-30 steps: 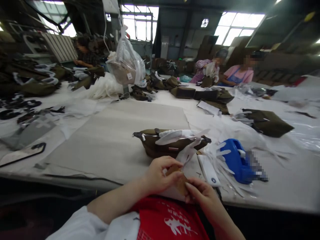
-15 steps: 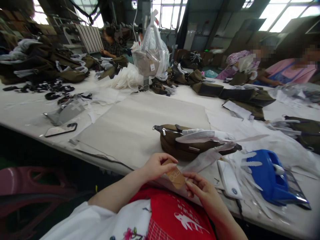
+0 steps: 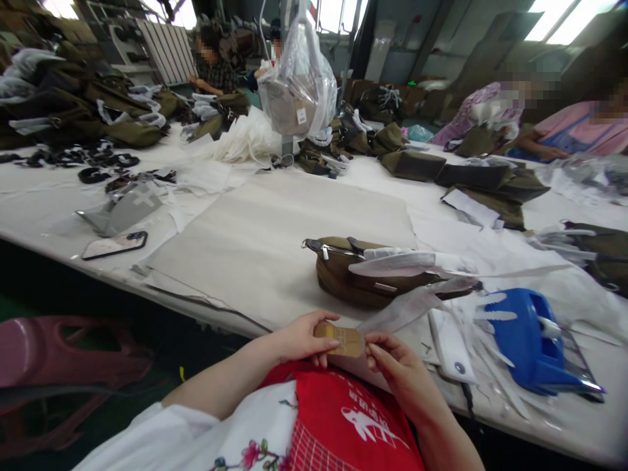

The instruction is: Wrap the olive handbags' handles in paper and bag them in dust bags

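Note:
Between my two hands, just over the table's front edge, is a small brown cardboard tag (image 3: 349, 343) with pale lettering. Fingers and thumb of my left hand (image 3: 310, 337) pinch its left end. At the tag's right end my right hand (image 3: 387, 356) is closed, thumb against forefinger; whether it grips the card itself or a string on it is too small to tell. Just beyond the hands lies an olive-brown bag (image 3: 348, 281) with a zip, its strap wrapped in white tissue (image 3: 417, 263).
Right of my hands lie a white phone-like device (image 3: 451, 347) with a cable and a blue plastic holder (image 3: 527, 340). A phone (image 3: 115, 246) rests at left. Piled bags (image 3: 83, 108) and a plastic-wrapped hanging bag (image 3: 294, 108) stand farther back. Other people sit across the table.
The tag has turned from slanting to nearly level, its lettering now facing up toward me. Both hands keep their hold around it. The view has shifted slightly.

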{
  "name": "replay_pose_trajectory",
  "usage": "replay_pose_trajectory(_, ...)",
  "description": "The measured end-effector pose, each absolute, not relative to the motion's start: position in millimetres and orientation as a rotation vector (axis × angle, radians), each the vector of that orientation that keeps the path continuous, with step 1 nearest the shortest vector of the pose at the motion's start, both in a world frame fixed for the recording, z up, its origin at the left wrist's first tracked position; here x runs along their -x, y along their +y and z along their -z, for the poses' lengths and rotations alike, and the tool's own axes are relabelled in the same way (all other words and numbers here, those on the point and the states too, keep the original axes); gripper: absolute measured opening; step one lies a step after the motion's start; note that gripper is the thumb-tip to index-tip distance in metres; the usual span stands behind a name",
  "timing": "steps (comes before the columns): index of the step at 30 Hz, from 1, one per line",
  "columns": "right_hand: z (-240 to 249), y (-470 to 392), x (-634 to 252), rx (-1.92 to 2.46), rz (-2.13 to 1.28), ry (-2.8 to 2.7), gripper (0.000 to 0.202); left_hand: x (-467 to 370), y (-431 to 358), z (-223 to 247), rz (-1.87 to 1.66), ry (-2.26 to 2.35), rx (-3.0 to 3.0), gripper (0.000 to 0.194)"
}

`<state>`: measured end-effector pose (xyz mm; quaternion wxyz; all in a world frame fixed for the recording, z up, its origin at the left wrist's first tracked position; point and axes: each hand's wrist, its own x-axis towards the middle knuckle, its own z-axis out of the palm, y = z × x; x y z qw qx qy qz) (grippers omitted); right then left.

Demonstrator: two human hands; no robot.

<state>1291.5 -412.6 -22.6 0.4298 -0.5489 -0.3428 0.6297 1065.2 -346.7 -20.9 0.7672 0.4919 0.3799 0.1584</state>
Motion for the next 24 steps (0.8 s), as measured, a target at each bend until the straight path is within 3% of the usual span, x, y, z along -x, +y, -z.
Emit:
replay_pose_trajectory(6,26.2,-411.4,-1290.3,1.365,-1.605,-0.867,0.038,-1058.7,-342.3,29.3,-0.458,1.071,-1.382,0.053)
replay_pose_trajectory(11,17.0,-407.3,-1283.3,1.342,-1.611,-0.832,0.042,-1056.0,-341.3,23.2,-0.822,1.309,-1.584,0.058)
replay_pose_trajectory(14,15.1,-403.6,-1280.0,1.385,-1.563,-0.803,0.048,-1055.8,-338.9,12.5,-0.94,1.17,-1.389,0.048)
replay_pose_trajectory(17,14.9,-400.6,-1278.2,1.467,-1.403,-0.964,0.05,-1057.7,-334.0,1.4,-0.8,0.89,-1.012,0.039)
replay_pose_trajectory(24,-6.4,-398.6,-1270.5,1.457,-1.118,-1.439,0.036,-1064.5,-328.9,-14.1,-0.676,0.533,-0.578,0.036)
